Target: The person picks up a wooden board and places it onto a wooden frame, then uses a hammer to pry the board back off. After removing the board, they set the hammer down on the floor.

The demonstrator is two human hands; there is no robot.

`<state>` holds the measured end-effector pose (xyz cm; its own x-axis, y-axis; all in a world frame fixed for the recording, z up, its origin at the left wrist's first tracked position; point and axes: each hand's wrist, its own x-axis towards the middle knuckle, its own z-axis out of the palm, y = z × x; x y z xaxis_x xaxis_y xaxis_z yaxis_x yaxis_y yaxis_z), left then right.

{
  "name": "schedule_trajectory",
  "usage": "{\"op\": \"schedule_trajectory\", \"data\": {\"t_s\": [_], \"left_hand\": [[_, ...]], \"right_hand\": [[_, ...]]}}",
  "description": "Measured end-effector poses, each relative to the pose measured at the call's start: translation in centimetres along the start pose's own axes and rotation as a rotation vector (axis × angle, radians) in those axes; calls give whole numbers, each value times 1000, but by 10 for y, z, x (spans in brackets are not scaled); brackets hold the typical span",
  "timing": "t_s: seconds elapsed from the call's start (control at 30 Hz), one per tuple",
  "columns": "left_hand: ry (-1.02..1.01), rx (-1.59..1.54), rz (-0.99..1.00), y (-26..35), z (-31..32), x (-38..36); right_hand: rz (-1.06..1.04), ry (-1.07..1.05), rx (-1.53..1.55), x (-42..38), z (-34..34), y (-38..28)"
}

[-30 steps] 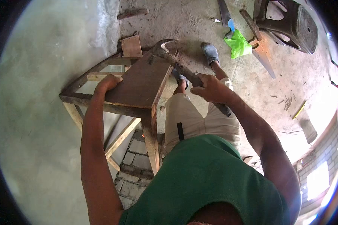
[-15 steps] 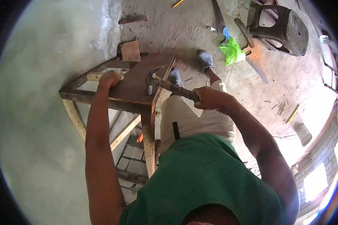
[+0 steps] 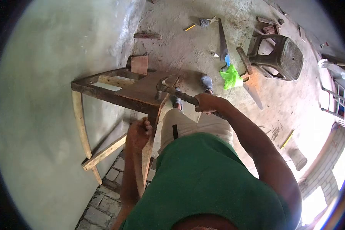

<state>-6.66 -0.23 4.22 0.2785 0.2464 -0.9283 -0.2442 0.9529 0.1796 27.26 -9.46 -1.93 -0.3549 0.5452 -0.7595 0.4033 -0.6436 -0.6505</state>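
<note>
A claw hammer (image 3: 183, 96) is gripped by its handle in my right hand (image 3: 211, 104). Its head is over the near right corner of a brown board (image 3: 142, 89), which partly covers a wooden table frame (image 3: 103, 96). My left hand (image 3: 139, 133) is below the frame's front rail, beside the near leg (image 3: 147, 157). Its fingers are curled closed, and whatever they may hold is hidden. A slanting wooden brace (image 3: 105, 153) runs low between the legs.
A plain wall (image 3: 38, 115) stands close on the left. On the floor lie a handsaw (image 3: 253, 94), another saw blade (image 3: 222, 40), a green plastic bag (image 3: 230, 78) and a wood piece (image 3: 147, 36). A dark plastic stool (image 3: 276, 57) is tipped over at upper right.
My left hand has let go of the board's edge and dropped down beside the near leg, fingers curled. The hammer stays in my right hand near the corner. The view has shifted.
</note>
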Motion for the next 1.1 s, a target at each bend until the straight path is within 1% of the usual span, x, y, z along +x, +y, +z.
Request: {"op": "schedule_trajectory", "data": {"t_s": [0.07,0.2,0.27,0.37,0.43,0.5,0.57,0.63,0.7,0.8,0.83,0.9,1.03,1.1], "left_hand": [[-67,-63,46,-23,-5,-2],[-75,-54,94,-24,22,-5],[-177,174,279,-12,46,-6],[-164,245,288,9,67,-7],[-190,301,292,17,75,-6],[-252,349,350,22,81,-5],[-270,327,330,26,78,1],[-293,302,301,28,75,2],[-171,469,379,27,75,2],[-152,454,357,27,78,2],[-155,456,356,28,79,2],[-262,407,315,31,82,3],[-269,341,319,35,67,16],[-291,417,319,36,65,17]], "right_hand": [[0,-10,-15,2,0,1],[18,-14,8,5,5,3],[27,5,-7,3,7,1],[24,10,-34,3,9,2],[-8,3,-55,6,14,7],[-3,6,-40,6,17,9],[7,9,-22,4,20,8],[-55,72,18,0,24,9],[-35,69,10,-3,25,7],[-33,61,-7,-2,28,9],[-51,56,-14,0,29,11],[-52,75,-7,3,33,15],[-24,86,-12,3,35,15],[-12,86,-8,-4,33,9]]}}
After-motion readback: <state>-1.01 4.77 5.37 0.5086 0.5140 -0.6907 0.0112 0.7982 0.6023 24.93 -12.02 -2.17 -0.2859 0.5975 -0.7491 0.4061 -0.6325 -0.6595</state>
